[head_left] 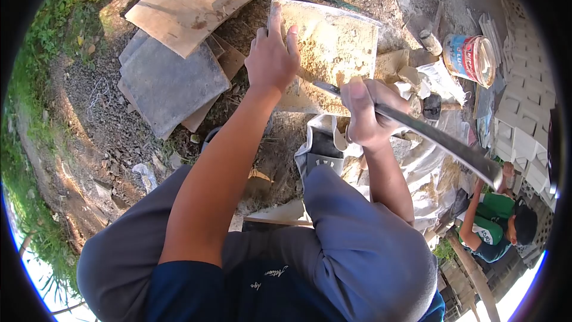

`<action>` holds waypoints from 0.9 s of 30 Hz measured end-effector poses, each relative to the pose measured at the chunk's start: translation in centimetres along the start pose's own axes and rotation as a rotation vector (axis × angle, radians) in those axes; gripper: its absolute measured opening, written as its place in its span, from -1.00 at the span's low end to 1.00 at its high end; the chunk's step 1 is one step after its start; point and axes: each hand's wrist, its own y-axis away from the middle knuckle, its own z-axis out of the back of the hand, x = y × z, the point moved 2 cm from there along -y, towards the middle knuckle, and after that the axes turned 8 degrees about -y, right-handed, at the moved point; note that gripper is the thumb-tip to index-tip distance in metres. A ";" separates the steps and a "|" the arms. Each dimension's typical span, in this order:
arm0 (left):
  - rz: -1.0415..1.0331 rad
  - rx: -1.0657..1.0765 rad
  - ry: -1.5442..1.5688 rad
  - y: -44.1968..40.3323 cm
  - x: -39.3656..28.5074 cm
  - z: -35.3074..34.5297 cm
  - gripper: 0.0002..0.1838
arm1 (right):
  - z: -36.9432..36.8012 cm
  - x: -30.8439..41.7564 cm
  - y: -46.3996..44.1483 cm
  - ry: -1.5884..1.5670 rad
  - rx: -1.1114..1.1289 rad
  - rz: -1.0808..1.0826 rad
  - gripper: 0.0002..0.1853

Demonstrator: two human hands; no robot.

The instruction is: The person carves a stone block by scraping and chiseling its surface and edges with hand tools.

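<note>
A square tile [354,33] with crumbly yellowish mortar on its upper face lies in front of me. My left hand [273,59] grips its left edge, with one finger stretched along the side and the thumb over the face. My right hand [372,110] is closed around a long flat metal bar [438,137]. The bar's narrow end points left onto the lower part of the tile, and its wide end reaches out to the lower right. Part of the tile's lower right corner is hidden behind my right hand.
Stacked tiles lie on the left, a tan one [190,6] above grey ones [173,80]. A paint bucket [471,59] stands right, near a white sack [441,80]. Another person [494,220] works at the lower right beside stacked pale blocks [524,101]. My foot [325,146] is below the tile.
</note>
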 end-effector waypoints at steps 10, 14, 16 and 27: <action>-0.015 -0.069 0.028 0.4 0.4 -0.4 -0.39 | 0.2 0.4 0.9 -0.329 -0.160 -0.067 -0.51; -0.007 -0.013 0.019 0.3 0.0 -0.1 -0.38 | -0.8 0.7 -1.1 0.055 0.060 -0.042 -0.52; -0.015 -0.036 0.031 -0.2 0.3 -0.1 -0.38 | -0.9 1.3 -1.1 -0.257 0.020 0.048 -0.48; 0.007 0.003 0.043 -0.1 0.1 -0.2 -0.38 | -1.5 -0.6 -1.8 -0.049 0.159 0.031 -0.49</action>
